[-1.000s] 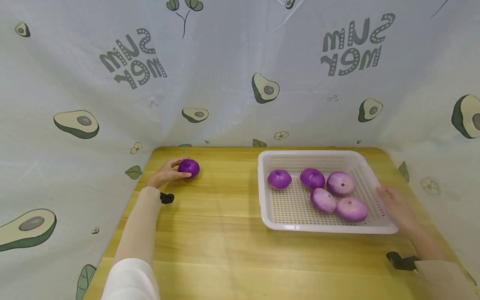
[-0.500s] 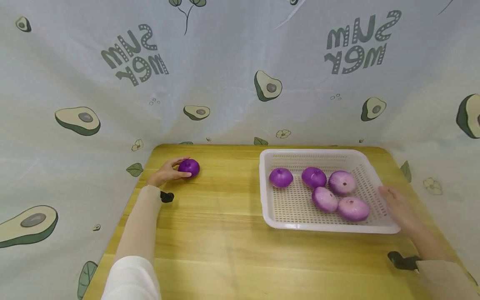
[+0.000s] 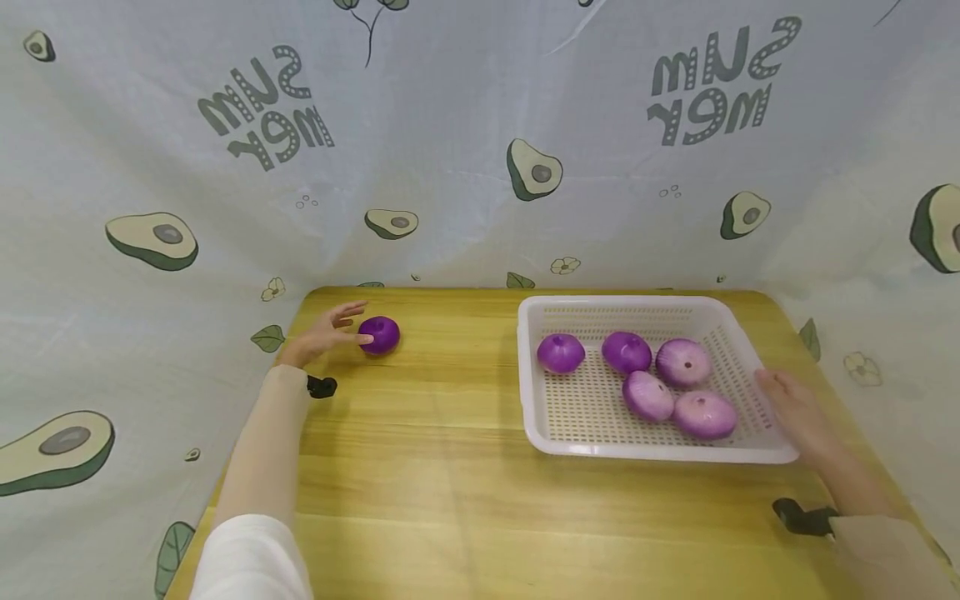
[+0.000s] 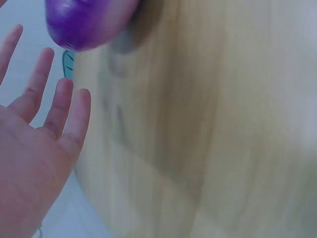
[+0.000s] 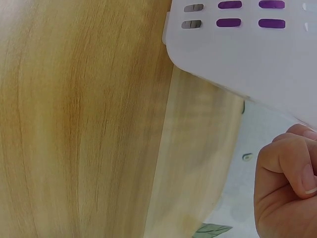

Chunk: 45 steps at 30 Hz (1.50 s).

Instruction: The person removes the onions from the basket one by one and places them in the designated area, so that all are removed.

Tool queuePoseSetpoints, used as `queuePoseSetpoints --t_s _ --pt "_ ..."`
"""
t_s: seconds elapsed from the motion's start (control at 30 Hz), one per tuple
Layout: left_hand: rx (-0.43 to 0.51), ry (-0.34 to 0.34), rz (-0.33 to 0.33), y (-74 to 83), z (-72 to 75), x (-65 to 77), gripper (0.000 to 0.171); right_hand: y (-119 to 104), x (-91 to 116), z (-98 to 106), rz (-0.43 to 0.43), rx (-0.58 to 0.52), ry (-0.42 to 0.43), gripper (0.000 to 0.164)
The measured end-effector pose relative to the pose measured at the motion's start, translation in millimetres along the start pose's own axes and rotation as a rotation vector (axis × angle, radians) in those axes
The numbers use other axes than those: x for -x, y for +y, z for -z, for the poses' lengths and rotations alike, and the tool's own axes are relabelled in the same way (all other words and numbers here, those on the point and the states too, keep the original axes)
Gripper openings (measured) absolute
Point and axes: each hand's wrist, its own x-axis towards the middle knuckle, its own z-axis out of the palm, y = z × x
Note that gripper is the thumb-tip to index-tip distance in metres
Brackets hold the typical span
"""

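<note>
A purple onion sits on the wooden table at the far left. My left hand is beside it with fingers spread; in the head view the thumb overlaps the onion's near side. The left wrist view has the fingers of the left hand extended and apart from the onion. On the right, a white plastic basket holds several purple onions, some with paler sides up. My right hand grips the basket's right rim; its fingers are curled by the rim in the right wrist view.
The wooden table extends between the lone onion and the basket. A pale curtain printed with avocados hangs behind the table and along both sides.
My left hand has let go of the onion, spread its fingers and drawn back to the left. The onion stays in its place. My right hand and the basket hold still.
</note>
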Motion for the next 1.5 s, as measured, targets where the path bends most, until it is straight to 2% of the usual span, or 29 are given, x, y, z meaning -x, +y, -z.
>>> queuePoseSetpoints --t_s 0.17,0.33,0.63,0.83,1.2,1.5 --pt "0.016 -0.011 -0.057 20.9 1.5 -6.4 0.078 -1 0 2 -0.018 0.020 -0.008 0.064" --pt "0.047 -0.057 -0.101 44.9 -2.3 -17.2 0.079 -4 0 1 -0.012 0.027 -0.005 0.063" --pt "0.060 -0.175 -0.226 107.6 -27.2 -31.8 0.076 -2 -2 1 -0.025 0.018 0.004 0.063" --pt "0.052 -0.232 -0.292 139.2 -45.8 -37.0 0.076 -1 -3 0 -0.020 0.019 0.020 0.061" --pt "0.014 -0.333 -0.342 167.7 -80.1 -46.1 0.078 0 -3 0 -0.016 0.015 0.026 0.059" --pt "0.033 -0.430 -0.393 194.1 -121.5 -51.2 0.080 -1 -3 -1 -0.030 -0.004 0.025 0.060"
